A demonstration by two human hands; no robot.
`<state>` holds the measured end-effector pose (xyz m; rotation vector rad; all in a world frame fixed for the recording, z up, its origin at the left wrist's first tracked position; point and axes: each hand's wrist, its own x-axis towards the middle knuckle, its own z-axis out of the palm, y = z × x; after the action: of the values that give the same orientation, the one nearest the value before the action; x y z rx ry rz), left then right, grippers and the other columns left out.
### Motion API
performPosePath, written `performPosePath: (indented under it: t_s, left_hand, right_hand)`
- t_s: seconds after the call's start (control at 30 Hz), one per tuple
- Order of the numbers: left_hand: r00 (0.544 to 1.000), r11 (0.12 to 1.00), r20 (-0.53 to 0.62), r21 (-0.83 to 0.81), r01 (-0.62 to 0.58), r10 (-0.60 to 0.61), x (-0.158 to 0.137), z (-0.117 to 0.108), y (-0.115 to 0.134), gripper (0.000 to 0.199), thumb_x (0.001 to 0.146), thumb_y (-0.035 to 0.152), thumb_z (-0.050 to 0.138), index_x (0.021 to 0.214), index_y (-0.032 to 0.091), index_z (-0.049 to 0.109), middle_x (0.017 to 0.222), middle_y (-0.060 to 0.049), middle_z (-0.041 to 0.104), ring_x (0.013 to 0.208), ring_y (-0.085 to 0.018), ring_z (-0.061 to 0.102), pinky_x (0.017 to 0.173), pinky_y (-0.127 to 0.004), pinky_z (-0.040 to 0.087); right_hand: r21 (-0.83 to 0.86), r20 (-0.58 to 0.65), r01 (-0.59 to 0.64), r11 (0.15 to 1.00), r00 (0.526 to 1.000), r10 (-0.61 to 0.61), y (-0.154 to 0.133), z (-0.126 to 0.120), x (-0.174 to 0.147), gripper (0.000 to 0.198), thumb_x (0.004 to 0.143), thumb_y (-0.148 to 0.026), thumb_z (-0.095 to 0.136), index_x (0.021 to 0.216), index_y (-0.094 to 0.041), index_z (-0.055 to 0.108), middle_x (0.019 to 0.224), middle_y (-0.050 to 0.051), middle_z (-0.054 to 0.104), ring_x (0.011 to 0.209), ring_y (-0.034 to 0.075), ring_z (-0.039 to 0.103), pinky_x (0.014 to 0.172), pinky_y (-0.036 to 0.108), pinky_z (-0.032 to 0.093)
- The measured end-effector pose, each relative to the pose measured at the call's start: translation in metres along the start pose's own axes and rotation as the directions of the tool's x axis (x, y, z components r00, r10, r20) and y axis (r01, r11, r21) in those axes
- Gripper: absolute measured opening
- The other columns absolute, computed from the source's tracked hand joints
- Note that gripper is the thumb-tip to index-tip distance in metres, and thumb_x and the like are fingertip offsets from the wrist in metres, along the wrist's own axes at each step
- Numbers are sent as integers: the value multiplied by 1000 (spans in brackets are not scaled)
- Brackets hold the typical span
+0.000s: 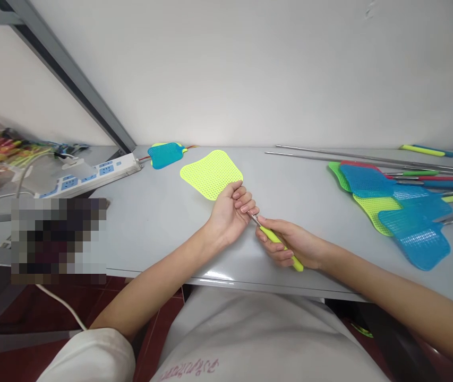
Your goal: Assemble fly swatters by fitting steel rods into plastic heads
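left hand and right hand have fingers wrapped round a yellow swatter; on the surface lie overlapping swatters, right, and a power strip, left.

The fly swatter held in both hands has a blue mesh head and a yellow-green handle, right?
Not quite: the head view shows that its mesh head is yellow-green, not blue. The handle is yellow-green, and the left hand and right hand do hold the fly swatter.
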<state>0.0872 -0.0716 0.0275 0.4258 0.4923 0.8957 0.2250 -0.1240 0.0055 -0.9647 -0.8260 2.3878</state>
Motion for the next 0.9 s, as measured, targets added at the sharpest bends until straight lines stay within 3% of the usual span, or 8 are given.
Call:
performPosePath:
  t_s: [0.2,0.33,0.53,0.7,0.77,0.83,0.9]
  left_hand:
    - [1000,1000,-23,25,-12,12,-2,3,0,25,77,28,38,55,17,38,47,3,37,41,-9,40,48,-24,39]
    - [997,994,-74,111,-18,27,-3,3,-2,22,76,30,39,68,13,51,69,-4,56,59,-13,54,61,-27,45]
    - [996,983,-94,183,8,9,-1,1,-4,29,76,29,40,87,10,59,94,-9,60,74,-15,58,76,-29,45]
    - [988,971,-103,201,131,-112,0,0,-4,28,74,27,42,87,10,60,94,-9,60,70,-15,59,70,-28,46]
    - [980,959,-119,217,184,-161,-1,-1,-5,26,74,27,43,83,11,61,86,-8,61,65,-14,58,65,-27,47]
    - [972,948,-127,226,222,-198,-2,-2,-7,24,73,27,44,78,11,60,76,-6,60,59,-12,57,61,-26,46]
    - [968,941,-127,234,243,-218,-2,-4,-10,22,73,27,45,74,11,59,70,-3,58,55,-11,55,58,-25,45]
  right_hand:
    - [-50,-4,97,994,995,-97,-1,-2,1,31,77,-46,40,72,-16,47,46,-7,29,34,3,20,32,16,18]
    - [-105,-51,185,977,980,-191,-4,-6,2,31,76,-44,42,73,-15,50,47,-6,32,34,3,22,33,16,20]
    - [-275,-194,266,924,926,-324,-15,-15,-2,32,75,-46,43,73,-15,50,48,-5,33,35,3,25,34,17,21]
    - [-569,-289,319,758,785,-547,-35,-26,-14,33,74,-49,43,81,-17,52,48,-5,34,37,5,29,37,19,24]
    - [-725,-315,268,634,690,-652,-46,-36,-22,36,75,-49,42,87,-17,54,49,-4,36,40,7,32,41,21,28]
    - [-888,-320,100,450,569,-757,-58,-50,-33,35,74,-47,44,86,-17,57,55,0,45,50,10,42,51,24,34]
    - [-940,-340,-140,311,458,-821,-69,-67,-46,30,72,-43,46,84,-19,60,69,3,56,66,16,50,60,28,36]
